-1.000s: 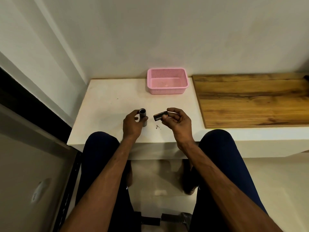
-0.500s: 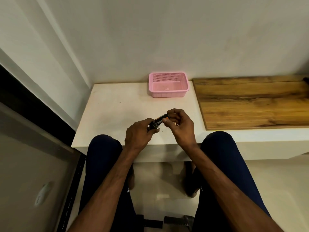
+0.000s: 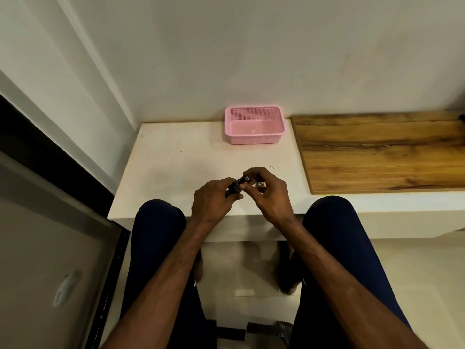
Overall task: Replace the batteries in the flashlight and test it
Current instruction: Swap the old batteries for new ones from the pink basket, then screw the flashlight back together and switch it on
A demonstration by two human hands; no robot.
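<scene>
My left hand [image 3: 212, 201] grips the dark flashlight body [image 3: 232, 189] above the white table [image 3: 176, 167], its open end pointing up and to the right. A black battery with an orange band [image 3: 244, 181] sticks partly out of that open end, pinched by the thumb and fingers of my right hand [image 3: 268, 195]. A second small silver-ended piece [image 3: 260, 184] is tucked inside my right hand's curled fingers; I cannot tell what it is.
A pink plastic basket [image 3: 254, 138] stands at the back of the table against the wall. A wooden board [image 3: 382, 152] covers the surface to the right. My knees sit under the table's front edge. Tiny dark specks lie near my hands.
My hands came together. The battery held apart in my right hand a second ago now sits partly inside the flashlight body in my left hand.
</scene>
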